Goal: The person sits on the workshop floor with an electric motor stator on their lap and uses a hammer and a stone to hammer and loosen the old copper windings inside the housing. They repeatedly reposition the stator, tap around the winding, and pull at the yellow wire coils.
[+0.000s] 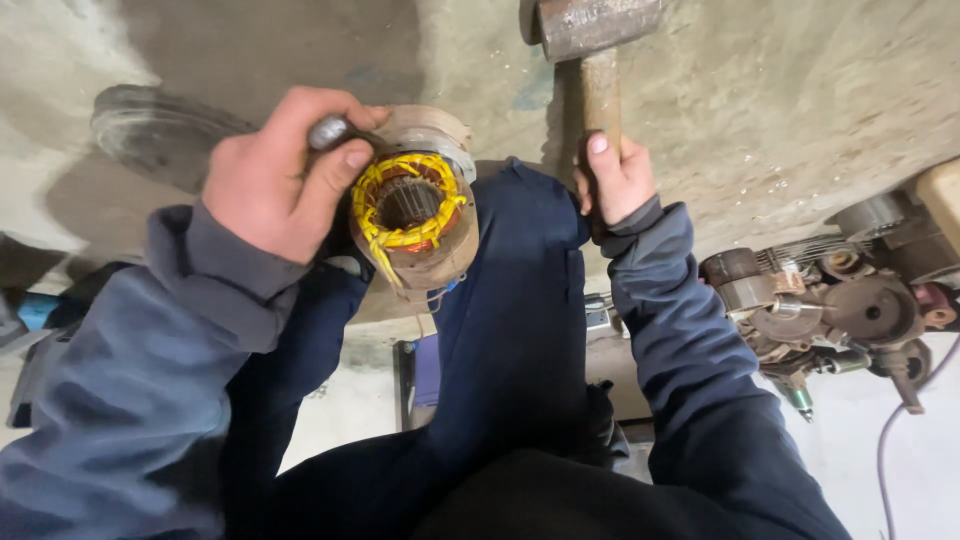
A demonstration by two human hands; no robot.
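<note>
While the left hand (268,175) pins a steel punch (329,130) against the motor stator (415,215), bracing it, the right hand (612,180) grips a raised hammer (590,40).

No packages, labels, signs, screens.

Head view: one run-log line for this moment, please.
left hand: grips metal punch on stator | right hand: holds hammer raised | motor parts at right

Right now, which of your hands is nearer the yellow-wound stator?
Left. The left hand holds a metal punch against the rim of the stator; the right hand is off to its right, gripping the hammer handle.
</note>
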